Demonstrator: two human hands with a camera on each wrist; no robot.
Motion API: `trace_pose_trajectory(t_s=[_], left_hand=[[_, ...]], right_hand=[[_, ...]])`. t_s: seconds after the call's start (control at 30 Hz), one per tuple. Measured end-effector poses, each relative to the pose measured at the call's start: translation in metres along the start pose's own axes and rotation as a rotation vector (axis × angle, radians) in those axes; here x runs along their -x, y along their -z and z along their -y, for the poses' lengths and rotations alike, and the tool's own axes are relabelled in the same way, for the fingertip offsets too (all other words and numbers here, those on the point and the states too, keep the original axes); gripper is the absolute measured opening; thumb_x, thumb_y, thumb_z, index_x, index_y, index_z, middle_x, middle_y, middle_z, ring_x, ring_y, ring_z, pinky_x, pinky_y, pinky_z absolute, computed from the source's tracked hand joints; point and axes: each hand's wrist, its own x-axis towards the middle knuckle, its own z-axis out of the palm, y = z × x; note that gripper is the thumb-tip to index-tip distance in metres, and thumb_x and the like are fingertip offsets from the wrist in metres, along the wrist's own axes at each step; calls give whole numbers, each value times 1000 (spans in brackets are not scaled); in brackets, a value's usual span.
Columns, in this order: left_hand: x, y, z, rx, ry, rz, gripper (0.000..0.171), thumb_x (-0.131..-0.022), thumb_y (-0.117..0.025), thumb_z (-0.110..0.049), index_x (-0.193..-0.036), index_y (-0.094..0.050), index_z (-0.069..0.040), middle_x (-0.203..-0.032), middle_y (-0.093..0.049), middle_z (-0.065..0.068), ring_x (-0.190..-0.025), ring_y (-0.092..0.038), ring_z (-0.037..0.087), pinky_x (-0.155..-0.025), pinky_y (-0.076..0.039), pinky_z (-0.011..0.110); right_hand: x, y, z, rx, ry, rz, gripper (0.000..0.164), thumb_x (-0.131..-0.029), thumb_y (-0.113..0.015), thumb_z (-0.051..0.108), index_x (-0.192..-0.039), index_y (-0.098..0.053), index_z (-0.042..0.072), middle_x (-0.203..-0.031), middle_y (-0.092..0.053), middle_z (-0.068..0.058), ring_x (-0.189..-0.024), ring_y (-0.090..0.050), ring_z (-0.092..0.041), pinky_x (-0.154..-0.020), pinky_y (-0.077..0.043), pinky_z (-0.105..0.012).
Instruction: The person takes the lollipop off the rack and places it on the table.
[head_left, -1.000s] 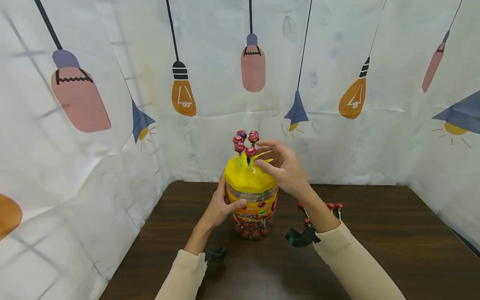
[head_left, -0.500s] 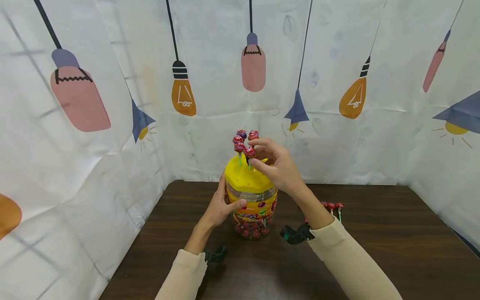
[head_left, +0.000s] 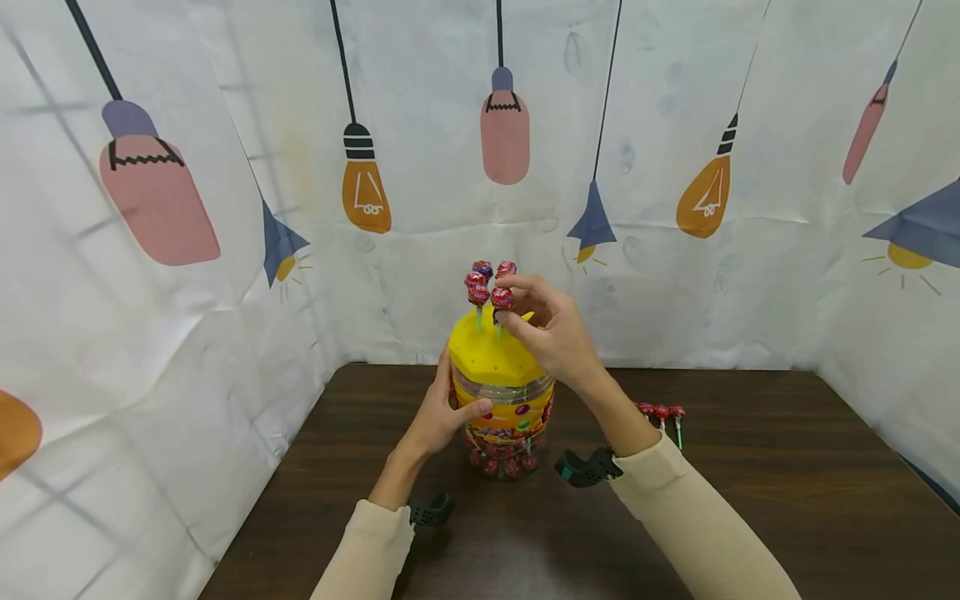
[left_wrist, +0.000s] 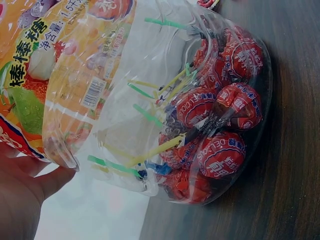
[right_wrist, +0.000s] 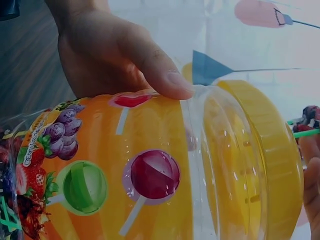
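Observation:
A clear plastic jar with an orange fruit label and a yellow lid stands upright on the table. My left hand grips its left side, thumb across the front. Several lollipops in red wrappers stick up out of the lid, heads on top. My right hand, over the lid's right side, pinches the front lollipop between thumb and fingers; its green stick reaches down to the lid. More red-wrapped lollipops lie at the jar's bottom in the left wrist view. Only the right hand's fingertips appear in the right wrist view.
Beyond my right forearm, several loose lollipops lie on the dark wooden table. A white cloth printed with hanging lamps rises behind the table and along its sides.
My right hand has moved left over the lid, and its thumb and fingers have come together on the front lollipop. That lollipop's head sits slightly higher. The left hand and jar have stayed put.

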Motion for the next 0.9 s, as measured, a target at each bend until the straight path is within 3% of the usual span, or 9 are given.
trace_pose_trajectory(t_s=[0.17,0.33,0.53,0.9], left_hand=[[0,0,0,-3,-21,12,99,-95,-72,-38,-163,0,-42,-150,-47,5,-128,-57,27,-109,-50,46],[0,0,0,-1,-22,15,99,-95,-72,-39,-163,0,-42,-150,-46,3,-129,-56,26,-110,-49,47],[0,0,0,-17,-37,10,100,-95,-72,-40,-163,1,-41,-150,-46,2,-130,-56,26,-109,-49,48],[0,0,3,-5,-66,18,101,-95,-73,-35,-164,1,-39,-150,-47,0,-129,-57,24,-107,-52,40]], right_hand=[[-1,4,3,-50,45,-49,40,-94,-67,-4,-133,-63,4,-96,-64,-15,-73,-63,-23,-61,-53,-26],[3,12,7,-53,39,-45,42,-94,-67,-4,-134,-63,6,-96,-63,-14,-67,-63,-27,-58,-55,-28],[16,23,6,-75,-28,-37,41,-94,-66,-5,-135,-62,1,-97,-62,-10,-66,-66,-20,-57,-57,-31],[44,43,-3,-118,-153,-28,43,-97,-65,-1,-139,-60,4,-105,-64,-4,-81,-70,-18,-64,-63,-37]])
